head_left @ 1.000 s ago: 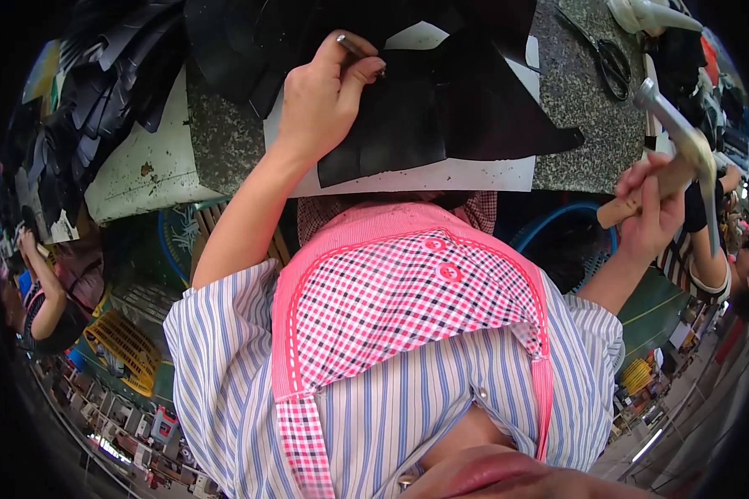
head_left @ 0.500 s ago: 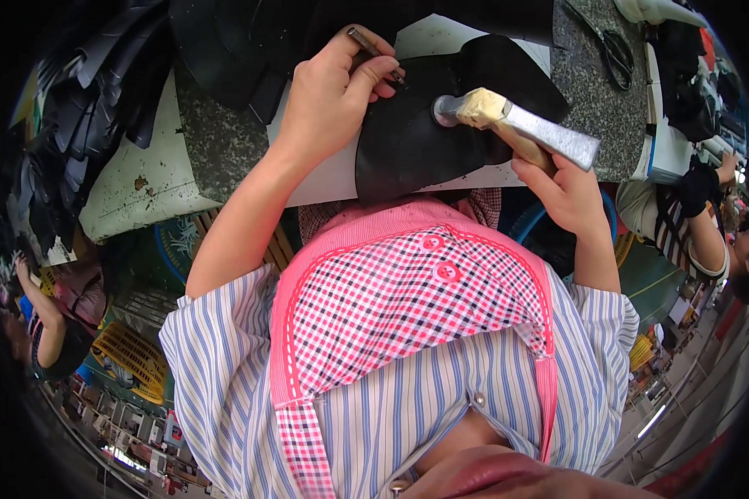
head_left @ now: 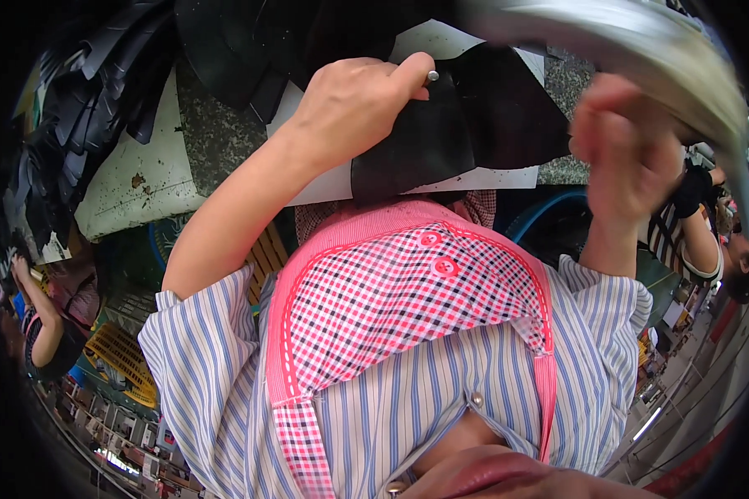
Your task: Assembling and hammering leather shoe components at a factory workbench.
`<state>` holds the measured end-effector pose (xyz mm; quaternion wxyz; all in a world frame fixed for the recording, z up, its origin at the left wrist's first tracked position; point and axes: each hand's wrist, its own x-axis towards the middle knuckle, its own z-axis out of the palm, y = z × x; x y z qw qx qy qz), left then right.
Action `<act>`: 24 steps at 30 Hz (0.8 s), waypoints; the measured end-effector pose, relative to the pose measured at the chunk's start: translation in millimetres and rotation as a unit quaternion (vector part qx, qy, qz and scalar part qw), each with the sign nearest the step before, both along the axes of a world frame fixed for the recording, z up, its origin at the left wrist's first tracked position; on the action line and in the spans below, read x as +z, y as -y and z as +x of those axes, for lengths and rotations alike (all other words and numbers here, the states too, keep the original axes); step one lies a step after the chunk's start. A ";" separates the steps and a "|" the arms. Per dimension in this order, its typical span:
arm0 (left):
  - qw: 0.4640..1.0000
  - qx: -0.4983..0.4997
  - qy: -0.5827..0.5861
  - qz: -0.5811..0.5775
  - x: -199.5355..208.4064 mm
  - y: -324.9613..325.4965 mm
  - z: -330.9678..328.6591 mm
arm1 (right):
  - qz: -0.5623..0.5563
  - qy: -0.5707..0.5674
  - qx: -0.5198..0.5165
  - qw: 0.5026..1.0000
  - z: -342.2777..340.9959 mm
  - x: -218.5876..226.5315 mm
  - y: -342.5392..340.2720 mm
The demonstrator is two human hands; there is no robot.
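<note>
Left hand (head_left: 349, 101) shifted rightward; hammer (head_left: 657, 50) swung up and away.
Left grip now pinches a metal rod (head_left: 433, 76) over the black sheet (head_left: 408, 150) on the counter (head_left: 216, 141); right hand (head_left: 628, 158), blurred, is curled round the hammer, beyond the sheet, so no blow appears to be landing.

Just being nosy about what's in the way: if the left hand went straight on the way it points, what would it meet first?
Probably the black sheet material to the right of the left hand; depth is unclear, so it might pass above.
</note>
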<state>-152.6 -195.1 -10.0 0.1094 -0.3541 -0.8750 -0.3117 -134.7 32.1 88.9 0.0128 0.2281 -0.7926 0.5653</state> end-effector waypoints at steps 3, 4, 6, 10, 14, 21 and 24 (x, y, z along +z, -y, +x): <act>0.989 0.053 0.133 0.037 -2.3 6.2 -1.9 | 0.345 0.031 -0.004 0.938 -17.6 3.4 18.8; 0.969 0.049 0.220 0.101 0.4 6.2 0.1 | 0.379 0.034 -0.017 0.925 -17.8 5.7 13.4; 0.944 0.060 0.287 0.153 2.7 9.6 -7.8 | 0.309 0.020 -0.028 0.950 -14.4 0.6 8.1; 0.907 0.050 0.373 0.187 6.8 13.0 -10.0 | 0.093 -0.037 -0.069 0.993 -8.2 14.3 4.1; 0.961 0.005 0.260 0.098 8.3 7.4 -5.8 | -0.015 -0.046 -0.101 0.994 -1.5 22.3 12.9; 0.966 0.047 0.225 0.122 1.1 10.2 -1.5 | 0.340 0.049 0.002 0.939 -0.9 11.9 9.6; 0.941 0.076 0.269 0.191 5.6 6.3 -3.5 | 0.320 -0.127 -0.120 0.931 1.0 -29.1 -20.0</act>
